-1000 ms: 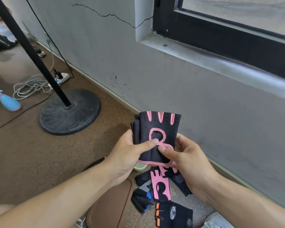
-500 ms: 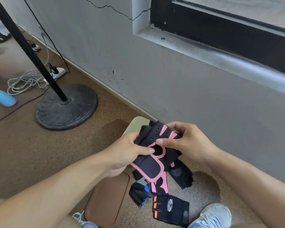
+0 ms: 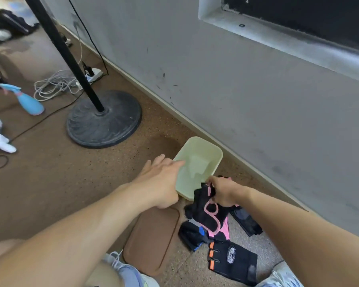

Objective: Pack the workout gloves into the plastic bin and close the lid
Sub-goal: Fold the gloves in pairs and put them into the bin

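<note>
A pale green plastic bin sits open on the floor by the wall, with nothing visible inside. My left hand reaches over its near left rim, fingers spread, holding nothing. My right hand grips a black glove with pink trim at the bin's near right corner. On the floor below lie a pink-palmed glove, a black and blue glove, a black glove with orange tabs and a dark glove. The brown lid lies flat in front of the bin.
A black stand with a round base rises left of the bin. Coiled white cable and a power strip lie behind it, a blue spray bottle further left. The grey wall runs along the right. My shoes frame the gloves.
My left hand let go of the pink-trimmed glove and moved to the bin's rim. My right hand lowered the glove toward the bin's near corner. The view tilted down.
</note>
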`<state>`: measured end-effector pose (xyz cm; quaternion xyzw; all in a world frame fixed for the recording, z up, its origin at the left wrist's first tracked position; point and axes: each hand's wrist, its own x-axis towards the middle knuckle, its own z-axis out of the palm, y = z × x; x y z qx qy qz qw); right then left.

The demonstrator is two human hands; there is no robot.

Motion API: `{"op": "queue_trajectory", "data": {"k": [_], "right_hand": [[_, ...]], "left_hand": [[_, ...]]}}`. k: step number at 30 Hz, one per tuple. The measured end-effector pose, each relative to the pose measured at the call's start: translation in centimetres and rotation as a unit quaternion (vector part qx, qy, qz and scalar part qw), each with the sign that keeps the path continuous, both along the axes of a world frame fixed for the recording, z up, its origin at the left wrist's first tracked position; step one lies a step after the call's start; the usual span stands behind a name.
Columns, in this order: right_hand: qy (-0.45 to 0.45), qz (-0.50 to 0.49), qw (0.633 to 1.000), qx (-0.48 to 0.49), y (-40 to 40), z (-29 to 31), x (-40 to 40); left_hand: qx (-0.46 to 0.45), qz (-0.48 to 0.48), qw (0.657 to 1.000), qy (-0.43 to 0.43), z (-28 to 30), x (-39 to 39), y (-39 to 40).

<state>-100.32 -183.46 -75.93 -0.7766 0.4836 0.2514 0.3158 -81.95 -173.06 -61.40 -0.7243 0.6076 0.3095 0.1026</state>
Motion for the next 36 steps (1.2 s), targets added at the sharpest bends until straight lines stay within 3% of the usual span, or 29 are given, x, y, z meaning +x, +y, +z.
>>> {"op": "queue_trajectory", "data": {"k": [2, 5, 16, 28, 33, 36], "right_hand": [[0.091, 0.095, 0.991, -0.032, 0.3, -2.8, 0.7], [0.106, 0.139, 0.980, -0.100, -0.8, -4.1, 1.3], [0.056, -0.038, 0.989, -0.129, -2.6, -6.2, 1.9], [0.125, -0.037, 0.991, -0.023, 3.0, -4.4, -0.2], [0.125, 0.069, 0.986, 0.089, -0.4, 0.3, -0.3], [0.024, -0.045, 0.980, 0.191, -3.5, 2.9, -0.9]], "left_hand": [[0.023, -0.014, 1.000, 0.014, -0.3, 0.1, 0.0], [0.050, -0.033, 0.998, 0.011, -0.3, 0.4, -0.2], [0.049, -0.070, 0.996, 0.025, -1.3, 0.1, -0.2], [0.061, -0.082, 0.995, 0.009, -1.8, -0.6, -1.6], [0.069, -0.045, 0.996, 0.017, -3.0, 0.2, -1.2], [0.092, -0.007, 0.995, 0.036, -4.4, 0.6, -0.5]]}}
